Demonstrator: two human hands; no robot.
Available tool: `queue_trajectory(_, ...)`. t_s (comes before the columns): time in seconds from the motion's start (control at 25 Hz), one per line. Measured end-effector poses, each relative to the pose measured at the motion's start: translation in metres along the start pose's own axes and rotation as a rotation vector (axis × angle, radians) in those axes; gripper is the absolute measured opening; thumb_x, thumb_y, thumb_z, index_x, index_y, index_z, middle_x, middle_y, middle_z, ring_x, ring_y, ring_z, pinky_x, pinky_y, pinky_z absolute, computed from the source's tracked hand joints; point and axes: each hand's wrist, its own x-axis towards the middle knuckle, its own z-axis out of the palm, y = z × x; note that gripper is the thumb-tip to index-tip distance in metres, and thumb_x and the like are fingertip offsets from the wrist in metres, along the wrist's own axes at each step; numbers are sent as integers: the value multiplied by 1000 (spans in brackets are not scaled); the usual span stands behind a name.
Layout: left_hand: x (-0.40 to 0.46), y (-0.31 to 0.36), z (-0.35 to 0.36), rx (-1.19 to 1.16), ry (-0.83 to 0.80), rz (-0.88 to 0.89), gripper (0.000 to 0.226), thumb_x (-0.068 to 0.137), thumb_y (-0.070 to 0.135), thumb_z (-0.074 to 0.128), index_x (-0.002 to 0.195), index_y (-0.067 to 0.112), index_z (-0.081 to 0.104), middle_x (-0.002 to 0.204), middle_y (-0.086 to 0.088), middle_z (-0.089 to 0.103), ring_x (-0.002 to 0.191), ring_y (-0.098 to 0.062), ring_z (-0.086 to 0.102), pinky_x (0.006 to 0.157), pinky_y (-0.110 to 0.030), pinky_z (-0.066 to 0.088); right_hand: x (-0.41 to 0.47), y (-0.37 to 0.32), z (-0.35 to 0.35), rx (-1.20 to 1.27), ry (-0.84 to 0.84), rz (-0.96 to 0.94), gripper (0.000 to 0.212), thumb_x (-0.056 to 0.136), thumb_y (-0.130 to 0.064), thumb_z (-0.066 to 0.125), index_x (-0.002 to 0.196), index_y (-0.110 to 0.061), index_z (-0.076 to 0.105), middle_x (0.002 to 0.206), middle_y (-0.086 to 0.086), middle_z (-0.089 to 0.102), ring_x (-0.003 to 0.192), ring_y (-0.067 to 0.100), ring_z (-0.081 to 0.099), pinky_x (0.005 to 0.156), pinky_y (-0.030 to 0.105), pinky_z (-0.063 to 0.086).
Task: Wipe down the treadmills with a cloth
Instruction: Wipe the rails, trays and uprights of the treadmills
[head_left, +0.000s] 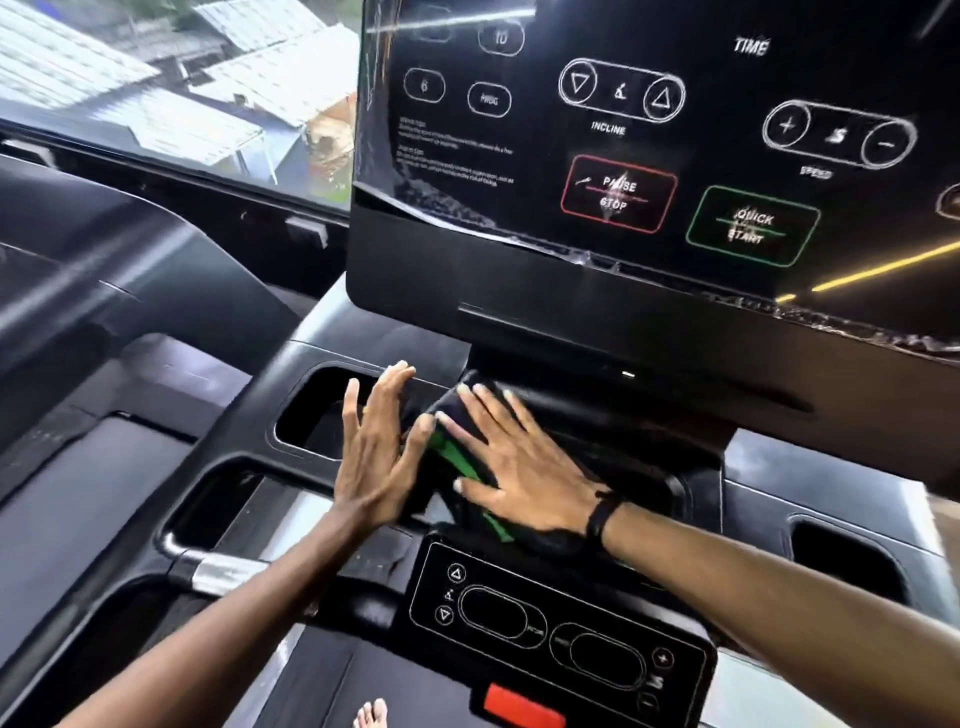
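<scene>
I stand on a black treadmill, facing its console tray (332, 519) under the big touch panel (623, 130). A dark cloth with a green stripe (457, 457) lies on the middle of the tray. My right hand (519, 467) presses flat on the cloth with fingers spread. Just left of the cloth, my left hand (379, 447) is held with straight fingers, its thumb touching the cloth's edge. Most of the cloth is hidden under my right hand.
A cup recess (327, 410) sits left of the hands and another (841, 551) at the right. Below is a small control panel (550, 618) with a red stop tab (519, 706). A second treadmill (104, 260) stands to the left, by a window (182, 78).
</scene>
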Motion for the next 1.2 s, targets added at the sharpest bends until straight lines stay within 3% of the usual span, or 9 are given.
queue_trajectory(0.12, 0, 0, 1, 8, -7, 24, 65, 99, 51, 24, 149, 12, 33, 155, -1, 39, 147, -12, 31, 124, -41, -7, -11, -8, -2, -5, -8, -206, 63, 98, -49, 48, 153, -20, 35, 165, 16, 13, 154, 30, 4, 123, 52, 9)
queue_trajectory(0.2, -1, 0, 0, 10, -10, 37, 67, 99, 54, 23, 149, 11, 34, 155, -2, 38, 148, -12, 30, 124, -43, -6, -33, 9, -13, 15, -96, -371, 62, 98, -39, 53, 154, -23, 33, 167, 10, 9, 154, 26, 1, 124, 49, 5)
queue_trajectory(0.28, 0, 0, -1, -2, -14, 48, 71, 99, 60, 20, 149, 11, 34, 155, -2, 38, 148, -11, 28, 124, -46, -4, -46, 33, -22, 80, -190, -419, 62, 100, -38, 52, 155, -22, 31, 167, 6, 7, 154, 21, -1, 124, 49, 5)
queue_trajectory(0.4, 2, -1, -2, -20, -35, 54, 72, 99, 61, 19, 150, 11, 33, 156, -2, 36, 150, -11, 25, 124, -49, -2, -36, 43, -21, 80, -134, -247, 66, 99, -43, 53, 156, -20, 30, 168, 3, 3, 154, 19, -3, 123, 52, 8)
queue_trajectory(0.52, 2, -2, -1, -33, -60, 66, 71, 99, 60, 20, 151, 12, 31, 158, -1, 34, 151, -8, 21, 124, -47, -2, -8, 6, -9, 39, -64, -48, 72, 98, -54, 44, 158, -23, 20, 167, 11, -1, 154, 23, -10, 123, 51, 4)
queue_trajectory(0.64, 0, -4, -1, -38, -76, 105, 74, 99, 63, 17, 151, 13, 32, 158, 0, 34, 150, -7, 21, 125, -44, -5, -10, -12, -13, -11, -62, -158, 63, 99, -52, 44, 151, -17, 38, 165, 16, 10, 154, 28, -1, 123, 52, 8)
queue_trajectory(0.8, -1, -6, -4, -56, -79, 144, 75, 98, 63, 17, 149, 11, 36, 158, 0, 35, 150, -9, 22, 124, -44, -7, -50, 13, -33, 23, -305, -333, 67, 97, -34, 48, 158, -22, 23, 168, 4, -1, 154, 21, -8, 125, 48, 0)
queue_trajectory(0.96, 0, -6, -4, -43, -87, 162, 78, 96, 65, 20, 150, 11, 37, 158, -2, 34, 151, -10, 20, 125, -46, -4, -41, 18, -33, 51, -275, -247, 69, 101, -45, 48, 155, -8, 28, 167, 6, 0, 154, 22, -3, 123, 53, 8)
queue_trajectory(1.2, -3, -8, -5, 35, -149, 280, 74, 98, 62, 20, 150, 11, 36, 160, -5, 31, 153, -12, 15, 124, -53, 4, -16, -5, -21, 43, -149, 4, 81, 100, -50, 48, 159, -15, 6, 167, 7, -5, 154, 19, -9, 124, 50, 2)
